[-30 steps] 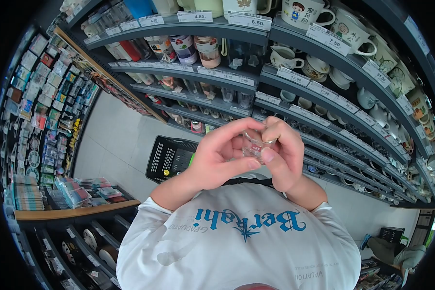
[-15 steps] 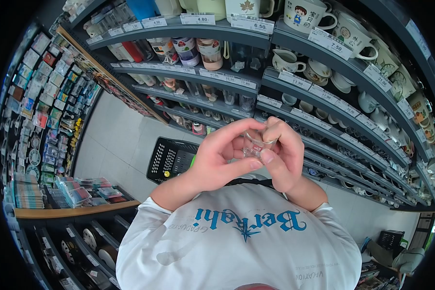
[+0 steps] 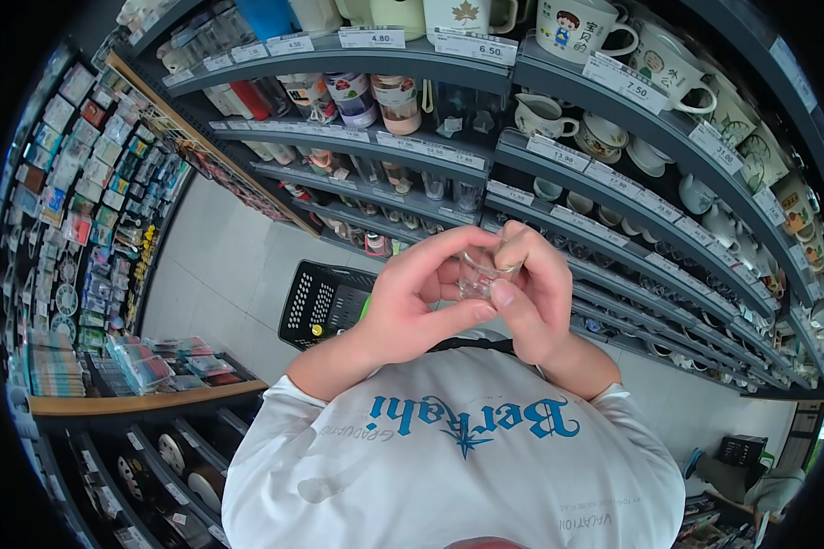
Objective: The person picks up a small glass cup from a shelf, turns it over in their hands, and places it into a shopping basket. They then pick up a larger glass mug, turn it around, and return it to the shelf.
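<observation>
A small clear glass cup (image 3: pixel 475 276) is held in front of my chest between both hands. My left hand (image 3: pixel 418 291) curls round its left side, with the thumb stretched along the near side. On the right, my right hand (image 3: pixel 537 291) grips the rim and near wall between bent fingers and thumb. Fingers cover parts of the cup's wall, and its rim faces upward at a slant.
Shelves (image 3: pixel 604 174) of mugs, cups and price tags rise ahead and curve to the right. A black shopping basket (image 3: pixel 307 306) stands on the floor (image 3: pixel 215 261) at left. Packaged goods (image 3: pixel 142 361) lie on a wood-edged counter; hanging packs line the far left.
The glass cup has turned slightly in my fingers, and the small red mark seen on it before no longer shows. Both hands have barely shifted.
</observation>
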`<control>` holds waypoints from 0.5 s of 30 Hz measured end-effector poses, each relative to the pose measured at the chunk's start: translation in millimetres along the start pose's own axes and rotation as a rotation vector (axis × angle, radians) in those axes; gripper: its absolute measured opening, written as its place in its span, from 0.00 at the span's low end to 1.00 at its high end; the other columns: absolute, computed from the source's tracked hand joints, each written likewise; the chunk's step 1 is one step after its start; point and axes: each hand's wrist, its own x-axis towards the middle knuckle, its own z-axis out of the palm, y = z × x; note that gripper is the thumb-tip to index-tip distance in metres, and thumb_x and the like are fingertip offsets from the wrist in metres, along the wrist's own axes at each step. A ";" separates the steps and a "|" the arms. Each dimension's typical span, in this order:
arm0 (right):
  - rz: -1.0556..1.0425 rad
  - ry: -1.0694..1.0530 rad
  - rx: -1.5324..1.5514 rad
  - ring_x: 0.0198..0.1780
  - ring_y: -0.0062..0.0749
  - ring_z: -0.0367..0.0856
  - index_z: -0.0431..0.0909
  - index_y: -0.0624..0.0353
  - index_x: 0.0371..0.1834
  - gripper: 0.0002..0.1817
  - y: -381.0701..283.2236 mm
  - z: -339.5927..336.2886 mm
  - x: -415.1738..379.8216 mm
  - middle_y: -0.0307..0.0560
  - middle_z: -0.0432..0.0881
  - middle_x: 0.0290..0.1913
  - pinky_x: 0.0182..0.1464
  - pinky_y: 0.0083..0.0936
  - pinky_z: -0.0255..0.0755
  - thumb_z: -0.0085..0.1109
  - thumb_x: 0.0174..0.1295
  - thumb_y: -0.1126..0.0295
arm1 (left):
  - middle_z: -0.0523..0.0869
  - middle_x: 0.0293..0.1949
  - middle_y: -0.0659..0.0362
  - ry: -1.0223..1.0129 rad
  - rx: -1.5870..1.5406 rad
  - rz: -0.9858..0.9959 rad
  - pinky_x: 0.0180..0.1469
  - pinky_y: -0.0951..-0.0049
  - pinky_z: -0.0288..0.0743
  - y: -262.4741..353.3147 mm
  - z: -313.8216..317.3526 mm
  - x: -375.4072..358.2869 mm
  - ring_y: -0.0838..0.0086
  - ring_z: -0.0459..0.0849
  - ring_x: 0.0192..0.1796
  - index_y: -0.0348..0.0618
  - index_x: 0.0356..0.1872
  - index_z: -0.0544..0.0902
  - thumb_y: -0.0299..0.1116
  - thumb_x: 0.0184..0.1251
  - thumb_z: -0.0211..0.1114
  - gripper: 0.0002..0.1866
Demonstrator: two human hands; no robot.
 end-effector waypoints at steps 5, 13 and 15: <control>0.004 0.018 0.020 0.25 0.22 0.56 0.67 0.59 0.27 0.08 -0.3 2.2 0.0 0.37 0.64 0.24 0.26 0.21 0.50 0.57 0.52 0.72 | 0.78 0.51 0.54 -0.004 -0.033 -0.005 0.54 0.71 0.79 -0.5 -0.8 1.2 0.70 0.82 0.53 0.34 0.63 0.67 0.19 0.59 0.68 0.30; -0.035 0.008 -0.022 0.25 0.22 0.56 0.68 0.59 0.28 0.08 -0.6 -0.7 1.3 0.38 0.65 0.24 0.26 0.22 0.50 0.57 0.51 0.72 | 0.78 0.51 0.54 0.010 -0.025 -0.028 0.54 0.71 0.79 -1.8 0.3 1.2 0.70 0.82 0.53 0.34 0.63 0.67 0.19 0.59 0.68 0.30; 0.009 0.031 0.005 0.25 0.23 0.56 0.68 0.59 0.27 0.08 -1.7 0.9 0.9 0.38 0.65 0.24 0.26 0.22 0.50 0.58 0.50 0.72 | 0.78 0.51 0.55 -0.012 -0.029 0.005 0.54 0.71 0.79 -3.1 -1.7 2.2 0.70 0.82 0.53 0.34 0.63 0.68 0.18 0.59 0.68 0.30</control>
